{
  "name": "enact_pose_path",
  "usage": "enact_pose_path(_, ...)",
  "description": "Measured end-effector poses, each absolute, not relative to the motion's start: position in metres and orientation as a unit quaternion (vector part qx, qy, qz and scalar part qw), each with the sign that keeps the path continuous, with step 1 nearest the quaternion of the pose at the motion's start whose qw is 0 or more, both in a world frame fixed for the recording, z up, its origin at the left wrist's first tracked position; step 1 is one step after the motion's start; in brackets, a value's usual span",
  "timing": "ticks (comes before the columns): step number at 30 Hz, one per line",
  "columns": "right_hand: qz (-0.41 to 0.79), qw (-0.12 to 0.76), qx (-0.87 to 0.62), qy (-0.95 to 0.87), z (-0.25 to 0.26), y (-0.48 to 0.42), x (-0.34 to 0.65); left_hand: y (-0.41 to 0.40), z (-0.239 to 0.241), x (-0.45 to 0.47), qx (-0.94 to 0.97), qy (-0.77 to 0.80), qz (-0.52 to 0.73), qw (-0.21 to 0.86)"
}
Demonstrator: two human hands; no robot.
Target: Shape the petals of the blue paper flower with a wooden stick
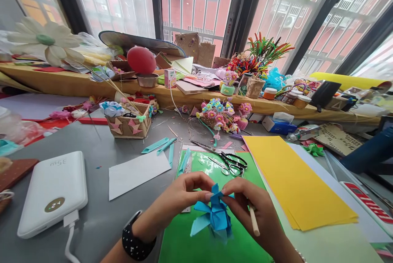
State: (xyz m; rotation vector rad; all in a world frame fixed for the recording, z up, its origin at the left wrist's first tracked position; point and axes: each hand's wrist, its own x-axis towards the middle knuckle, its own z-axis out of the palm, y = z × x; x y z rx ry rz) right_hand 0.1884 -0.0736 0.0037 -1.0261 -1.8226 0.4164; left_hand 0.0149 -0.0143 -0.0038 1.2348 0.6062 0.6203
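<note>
My left hand (181, 197) and my right hand (254, 210) meet over a green cutting mat (184, 238) near the table's front edge. Both pinch a folded blue paper flower (215, 214) between thumb and fingers. A thin wooden stick (254, 222) runs along my right palm, tucked under its fingers. My left wrist wears a black watch (135, 240). Scissors (230, 162) lie on the mat just beyond my hands.
A white power bank (53, 191) with a cable lies at the left, a white sheet (136, 173) beside it. Yellow paper sheets (291, 181) lie to the right. Teal paper strips (162, 146), a cardboard basket (129, 124) and paper-flower bouquets (221, 118) stand further back.
</note>
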Motion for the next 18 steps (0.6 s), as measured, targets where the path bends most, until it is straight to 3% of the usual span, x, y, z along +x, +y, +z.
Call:
enact_pose_path(11,0.112,0.462,-0.413,-0.777,0.006,-0.0736,0.1869,-0.0151,0.0022,0.0179,0.551,0.293,0.269,0.734)
enact_pose_path(18,0.076,0.455,-0.395,-0.794,0.0053,-0.0716,0.1883,-0.0175,0.0045,0.0156,0.604,0.32,0.255,0.684)
